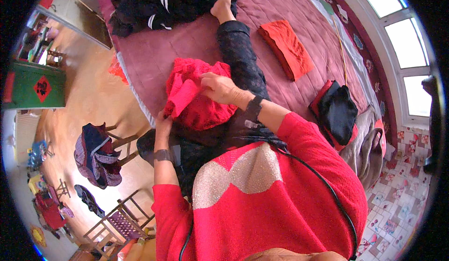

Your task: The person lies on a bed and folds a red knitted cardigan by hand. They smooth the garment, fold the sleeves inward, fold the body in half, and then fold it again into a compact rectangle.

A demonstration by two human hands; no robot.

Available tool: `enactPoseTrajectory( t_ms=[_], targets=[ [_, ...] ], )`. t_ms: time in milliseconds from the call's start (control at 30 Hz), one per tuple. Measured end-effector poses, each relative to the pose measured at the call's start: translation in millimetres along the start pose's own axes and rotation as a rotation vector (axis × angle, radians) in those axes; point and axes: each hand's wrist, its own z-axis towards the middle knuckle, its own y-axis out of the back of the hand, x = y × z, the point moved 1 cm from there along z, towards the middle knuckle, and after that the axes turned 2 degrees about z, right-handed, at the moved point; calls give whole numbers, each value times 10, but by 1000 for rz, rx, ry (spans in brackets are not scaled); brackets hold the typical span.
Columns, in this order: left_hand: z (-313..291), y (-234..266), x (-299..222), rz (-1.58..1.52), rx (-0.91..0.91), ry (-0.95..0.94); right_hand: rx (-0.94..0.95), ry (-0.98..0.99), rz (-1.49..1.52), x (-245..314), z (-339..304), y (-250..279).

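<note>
The red knitted garment [206, 113] is held bunched at the lap [201, 143], pinched by the fingers of the right hand [220, 88] and left hand [163, 123]. If the left grip is loosened, slack fabric could be dragged off the bed [145, 50] by its weight.

left hand [163, 126] partly behind red knit [206, 113]; black clothes [140, 8] cut off above.

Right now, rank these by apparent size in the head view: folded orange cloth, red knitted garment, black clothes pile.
1. Black clothes pile
2. Red knitted garment
3. Folded orange cloth
</note>
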Motion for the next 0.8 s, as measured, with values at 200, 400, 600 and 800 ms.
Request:
enactPoseTrajectory(
  t_ms=[200, 400, 600, 800],
  targets=[
    [213, 788, -491, -648, -99, 74, -327, 115, 159, -40, 278, 947],
    [240, 2185, -1723, -529, -341, -396, -496, 109, 599, 412, 457, 1995],
    [14, 2872, -2441, -269, -471, -631, -687, 325, 436, 873, 549, 2503],
    [-201, 3154, -2522, -63, -433, -604, -769, 289, 187, 1126, 465, 2810]
  ],
)
